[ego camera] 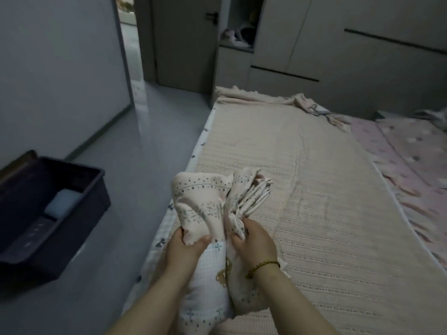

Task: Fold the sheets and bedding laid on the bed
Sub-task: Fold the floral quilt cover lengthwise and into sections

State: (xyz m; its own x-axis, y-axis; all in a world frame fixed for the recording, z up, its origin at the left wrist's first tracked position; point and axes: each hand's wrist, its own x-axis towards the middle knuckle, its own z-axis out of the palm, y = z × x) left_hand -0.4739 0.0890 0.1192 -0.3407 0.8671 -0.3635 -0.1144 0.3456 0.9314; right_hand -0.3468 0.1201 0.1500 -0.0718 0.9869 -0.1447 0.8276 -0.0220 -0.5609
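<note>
got my left hand (187, 245) and right hand (254, 240) both gripping this bunched sheet (205, 201) over the bed (314, 213), folds could easily slip loose since it's all lumpy

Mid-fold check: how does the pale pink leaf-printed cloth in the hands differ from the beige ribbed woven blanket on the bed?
The pale pink leaf-printed cloth is bunched into a bundle, gripped by the left hand and right hand; the beige ribbed woven blanket lies spread out, mostly flat. The cloth carries printed leaves and dots; the blanket is plain with woven rows. Both are pale fabrics.
</note>
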